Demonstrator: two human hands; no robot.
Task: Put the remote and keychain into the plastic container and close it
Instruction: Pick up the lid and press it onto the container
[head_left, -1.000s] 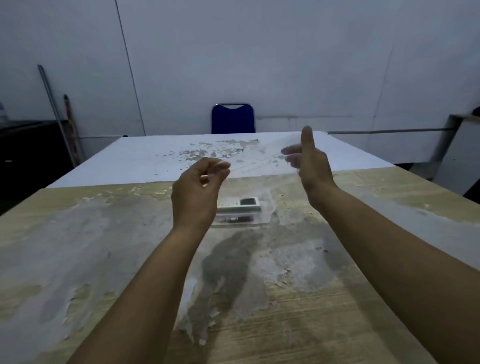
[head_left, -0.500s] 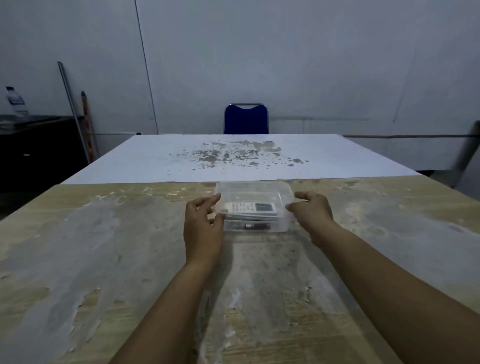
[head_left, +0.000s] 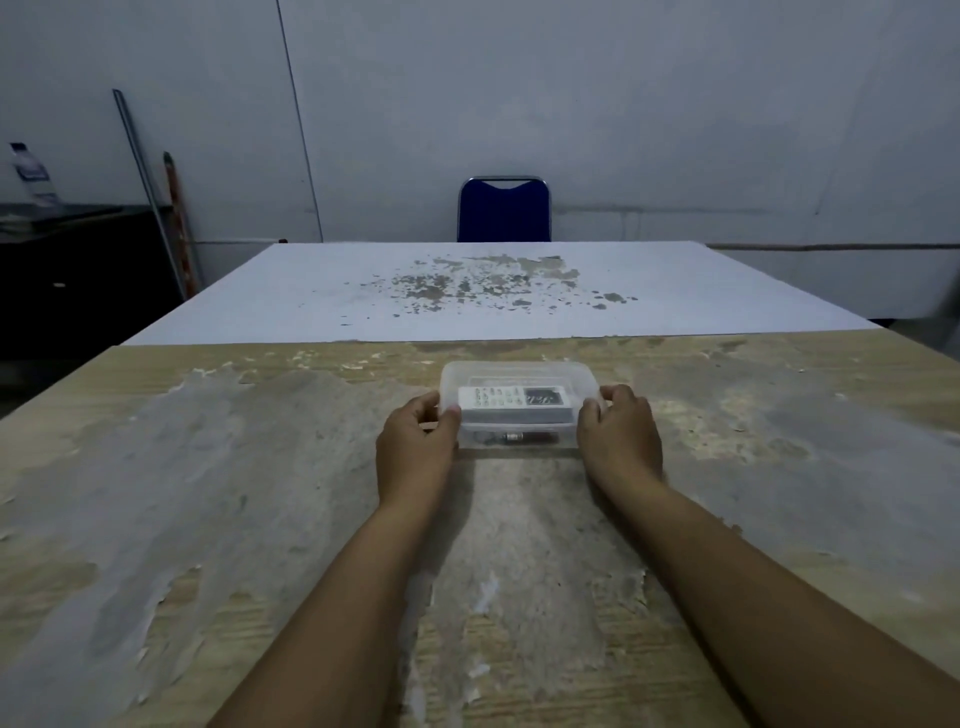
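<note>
A clear plastic container (head_left: 519, 373) sits on the worn wooden table (head_left: 208, 493) in front of me, with its clear lid lying on top. Inside lies a white remote (head_left: 511, 405) with a dark display, and below it a small metal keychain (head_left: 511, 439) shows through the front wall. My left hand (head_left: 415, 447) grips the container's left end, thumb on the lid's corner. My right hand (head_left: 621, 439) grips the right end the same way.
A white board (head_left: 493, 296) with flaked patches covers the far half of the table. A blue chair (head_left: 504, 210) stands behind it. At the left are a dark cabinet (head_left: 78, 270) with a water bottle (head_left: 31, 174) and poles leaning on the wall.
One second ago both hands held the clear lid up above the container. They lowered it onto the container and now clasp both of its ends.
</note>
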